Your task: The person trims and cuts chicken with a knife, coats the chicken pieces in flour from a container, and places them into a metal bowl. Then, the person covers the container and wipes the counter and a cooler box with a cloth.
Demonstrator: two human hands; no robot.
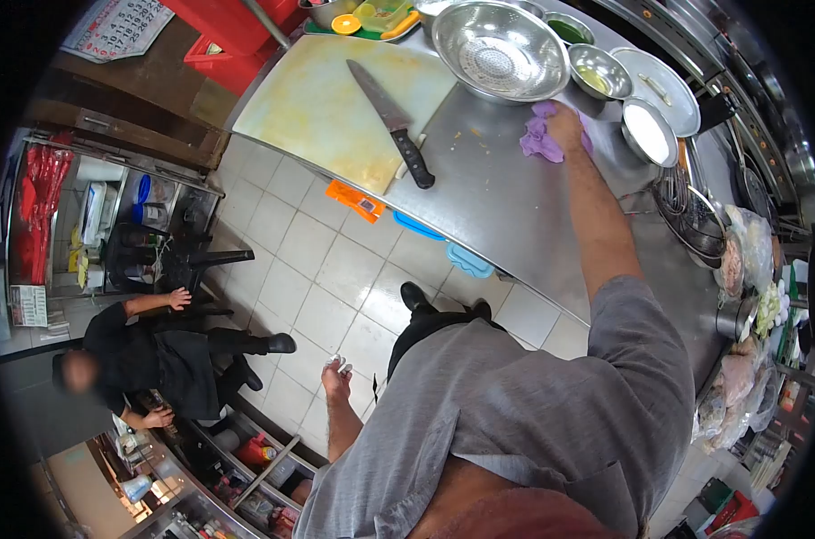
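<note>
My right hand (564, 128) presses a purple cloth (542, 136) onto the steel worktop (506, 207), its fingers closed around the fabric. A large perforated metal colander (502, 54) stands just beyond the cloth. To the left, a knife with a black handle (414, 162) lies across the edge of a stained white cutting board (335, 103). A few small yellowish scraps dot the steel beside it. Down at my side, away from the counter, my left hand (336, 384) is closed on a small crumpled white thing (339, 363) whose kind I cannot make out.
Metal bowls (600, 74), one with white contents (650, 133), and a round tray (656, 90) line the counter's back right. Strainers (690, 220) and plastic bags sit further right. A halved orange (345, 24) lies behind the board. Another person (156, 359) in black is at left.
</note>
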